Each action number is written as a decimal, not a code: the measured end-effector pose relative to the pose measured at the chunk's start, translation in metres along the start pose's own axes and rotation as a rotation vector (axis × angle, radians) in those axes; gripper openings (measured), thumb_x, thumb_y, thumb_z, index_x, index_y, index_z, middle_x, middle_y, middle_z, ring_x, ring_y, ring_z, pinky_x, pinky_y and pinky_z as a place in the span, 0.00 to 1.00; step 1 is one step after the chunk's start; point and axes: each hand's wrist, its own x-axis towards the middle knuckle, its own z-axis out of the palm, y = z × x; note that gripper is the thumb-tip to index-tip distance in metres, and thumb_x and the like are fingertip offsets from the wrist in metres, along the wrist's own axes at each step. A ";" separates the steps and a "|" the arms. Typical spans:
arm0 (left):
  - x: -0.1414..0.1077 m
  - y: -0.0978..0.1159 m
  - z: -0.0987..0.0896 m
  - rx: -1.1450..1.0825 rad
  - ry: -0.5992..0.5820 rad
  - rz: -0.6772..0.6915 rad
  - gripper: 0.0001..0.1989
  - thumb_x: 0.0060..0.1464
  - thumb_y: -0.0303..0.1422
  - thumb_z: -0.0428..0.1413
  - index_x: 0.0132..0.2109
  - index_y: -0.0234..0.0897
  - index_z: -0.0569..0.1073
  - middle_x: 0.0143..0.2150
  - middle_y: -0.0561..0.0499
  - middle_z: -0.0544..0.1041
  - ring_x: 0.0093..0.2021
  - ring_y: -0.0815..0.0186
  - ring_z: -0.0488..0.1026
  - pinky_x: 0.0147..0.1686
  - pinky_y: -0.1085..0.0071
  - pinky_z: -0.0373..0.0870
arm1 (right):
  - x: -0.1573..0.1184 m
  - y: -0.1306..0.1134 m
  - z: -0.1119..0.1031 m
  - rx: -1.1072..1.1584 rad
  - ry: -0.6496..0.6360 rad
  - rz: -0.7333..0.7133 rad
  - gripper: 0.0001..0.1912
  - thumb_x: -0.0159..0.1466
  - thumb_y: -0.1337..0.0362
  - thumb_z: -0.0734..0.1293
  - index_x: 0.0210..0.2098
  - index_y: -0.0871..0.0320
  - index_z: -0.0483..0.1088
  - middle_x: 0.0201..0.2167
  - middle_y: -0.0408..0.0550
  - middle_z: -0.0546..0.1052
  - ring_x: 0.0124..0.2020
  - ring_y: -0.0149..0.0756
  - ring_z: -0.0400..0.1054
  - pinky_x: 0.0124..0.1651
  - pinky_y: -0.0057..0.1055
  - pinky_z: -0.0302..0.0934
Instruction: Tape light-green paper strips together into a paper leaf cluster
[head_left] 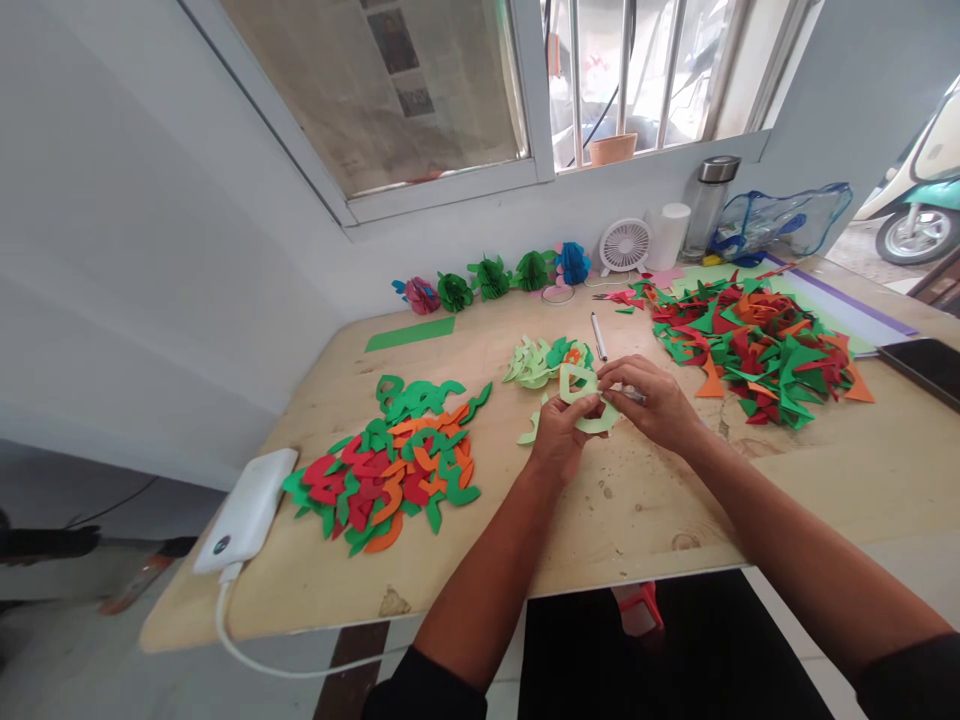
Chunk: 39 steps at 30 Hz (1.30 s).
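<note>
My left hand [561, 432] grips a pale green paper cutout [576, 378] with openings through it, held just above the table. At the cutout's right edge, the fingers of my right hand [649, 398] are pinched together. A small whitish thing [634, 394] shows under those fingers, too little of it visible to name. Just behind my hands lies a small heap of pale green paper cutouts [529, 362] with some darker green and orange. Another pale green piece lies on the table by my left hand, partly covered.
Red, green and orange cutouts [390, 465] are heaped at left, pointed paper scraps [757, 345] at right. A pen [598, 336] lies behind my hands. Paper turtles [491, 277] and a small fan [625, 246] line the wall. A power bank [247, 510] and phone [926, 370] sit at opposite sides.
</note>
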 end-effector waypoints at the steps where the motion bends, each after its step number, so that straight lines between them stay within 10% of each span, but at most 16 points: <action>1: 0.000 0.000 0.000 0.004 -0.003 0.004 0.15 0.36 0.36 0.64 0.29 0.32 0.70 0.21 0.54 0.70 0.21 0.70 0.67 0.21 0.72 0.65 | 0.000 0.000 0.000 0.002 0.008 0.006 0.04 0.63 0.68 0.62 0.34 0.54 0.67 0.34 0.48 0.76 0.41 0.39 0.69 0.44 0.39 0.64; 39: 0.003 -0.001 0.001 0.092 0.140 0.062 0.18 0.30 0.37 0.66 0.29 0.30 0.72 0.22 0.53 0.72 0.20 0.71 0.67 0.19 0.72 0.65 | -0.003 0.005 -0.001 -0.032 -0.013 0.205 0.04 0.59 0.69 0.62 0.32 0.55 0.68 0.35 0.49 0.76 0.38 0.38 0.68 0.39 0.34 0.62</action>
